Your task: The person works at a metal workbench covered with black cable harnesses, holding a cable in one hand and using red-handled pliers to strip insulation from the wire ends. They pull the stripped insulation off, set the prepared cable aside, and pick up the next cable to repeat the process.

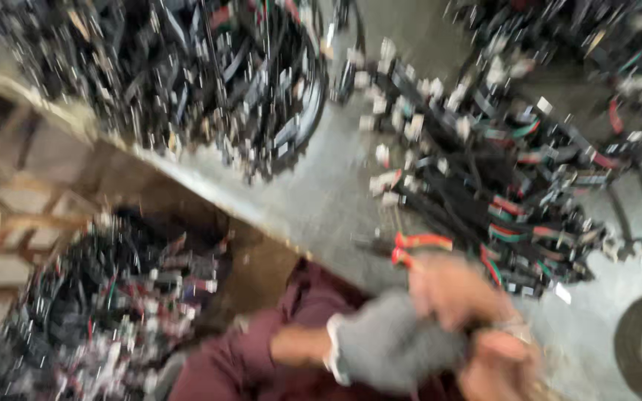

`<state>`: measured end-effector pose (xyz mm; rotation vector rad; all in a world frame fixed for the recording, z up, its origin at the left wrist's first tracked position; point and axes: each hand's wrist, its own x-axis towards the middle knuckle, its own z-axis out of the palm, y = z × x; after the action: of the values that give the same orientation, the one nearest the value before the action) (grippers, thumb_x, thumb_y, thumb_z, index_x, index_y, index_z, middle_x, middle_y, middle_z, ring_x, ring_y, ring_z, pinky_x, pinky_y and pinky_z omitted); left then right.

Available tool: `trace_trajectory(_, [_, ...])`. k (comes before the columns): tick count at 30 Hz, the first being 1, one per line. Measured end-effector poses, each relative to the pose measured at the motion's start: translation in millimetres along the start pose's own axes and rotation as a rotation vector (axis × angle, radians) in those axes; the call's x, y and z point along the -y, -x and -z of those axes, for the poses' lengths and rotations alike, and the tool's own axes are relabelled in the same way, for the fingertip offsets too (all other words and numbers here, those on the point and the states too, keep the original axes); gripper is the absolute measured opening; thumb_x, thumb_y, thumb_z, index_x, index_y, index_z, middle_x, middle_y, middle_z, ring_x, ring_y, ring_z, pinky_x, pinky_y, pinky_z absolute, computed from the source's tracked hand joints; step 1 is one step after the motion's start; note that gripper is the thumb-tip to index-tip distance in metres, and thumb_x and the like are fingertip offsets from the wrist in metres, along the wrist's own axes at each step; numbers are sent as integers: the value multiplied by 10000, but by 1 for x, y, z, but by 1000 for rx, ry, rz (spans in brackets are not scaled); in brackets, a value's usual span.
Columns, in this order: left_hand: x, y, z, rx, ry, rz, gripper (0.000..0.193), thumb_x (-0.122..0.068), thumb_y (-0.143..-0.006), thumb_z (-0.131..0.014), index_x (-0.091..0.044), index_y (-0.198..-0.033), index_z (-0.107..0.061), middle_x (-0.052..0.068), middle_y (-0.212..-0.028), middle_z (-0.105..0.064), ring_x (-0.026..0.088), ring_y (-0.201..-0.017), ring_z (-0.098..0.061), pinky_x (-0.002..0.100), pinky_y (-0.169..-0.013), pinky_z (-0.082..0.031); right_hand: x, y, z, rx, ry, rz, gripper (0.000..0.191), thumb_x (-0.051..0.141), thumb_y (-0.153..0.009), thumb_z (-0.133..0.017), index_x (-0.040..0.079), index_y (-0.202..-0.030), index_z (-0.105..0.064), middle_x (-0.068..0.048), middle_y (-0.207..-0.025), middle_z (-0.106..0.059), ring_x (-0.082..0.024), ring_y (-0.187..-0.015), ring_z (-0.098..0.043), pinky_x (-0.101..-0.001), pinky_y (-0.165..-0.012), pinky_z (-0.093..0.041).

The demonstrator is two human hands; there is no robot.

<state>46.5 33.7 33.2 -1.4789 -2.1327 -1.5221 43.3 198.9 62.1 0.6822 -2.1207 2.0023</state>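
Frame badly blurred. Left hand in grey knit glove and bare right hand meet at 5 o'clock on a red-and-black taped wire harness at the grey metal table edge; finger closure unclear. Judgement: steady it, keep connectors untangled

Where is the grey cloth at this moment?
In the head view the grey cloth sits low and right of centre, bunched between the person's two hands, the left hand and right hand, just below the grey table's near edge.
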Motion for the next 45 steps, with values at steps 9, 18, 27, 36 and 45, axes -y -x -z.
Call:
trace_trajectory(9, [21, 46, -25, 64, 346, 94, 224, -246, -1118, -528, -45, -1152, -622, 100, -1070, -671, 227, -1002, -641, 352, -919, -532, -57, 43, 93, 171, -768, 20, 421, 421, -1127, -388, 152, -862, -575, -15, -751, -640, -235, -725, -635, -498, -787, -466])
trace_trajectory(18, [49, 47, 18, -349, 1698, 523, 154, -150, -1173, -594, -21, -1129, -666, 40, -1006, -695, 158, -938, -630, 334, -894, -520, -115, 51, 4, -203, -540, -438, 348, 308, -1011, -567, 84, -1274, -529, 9, -1070, -611, -100, -963, -579, -282, -883, -472])
trace_trajectory(27, [53, 37, 8, -462, 644, 649, 213, -121, -1008, -684, -34, -1202, -667, 49, -1167, -681, 156, -1081, -631, 329, -968, -535, -150, 94, -10, -51, 176, -302, 395, 173, -1058, -534, -25, -1399, -504, -87, -1239, -642, -171, -1175, -570, -364, -1128, -342])
trace_trajectory(36, [57, 38, 16, -399, 447, 730, 638, -162, -871, -850, -58, -1429, -557, 61, -1182, -711, 121, -1067, -655, 314, -972, -552, -121, 67, -30, -101, 535, -109, 596, -153, -788, -481, 25, -1356, -504, -204, -1202, -566, -369, -1093, -586, -364, -945, -490])
trace_trajectory(45, [72, 46, 8, -266, 407, 814, 847, -128, -923, -796, -54, -1635, -344, 88, -1085, -790, 118, -973, -735, 303, -932, -609, -123, 85, -33, -103, 420, -239, 540, -142, -875, -467, -19, -1400, -498, -212, -1209, -612, -283, -927, -636, -300, -850, -528])
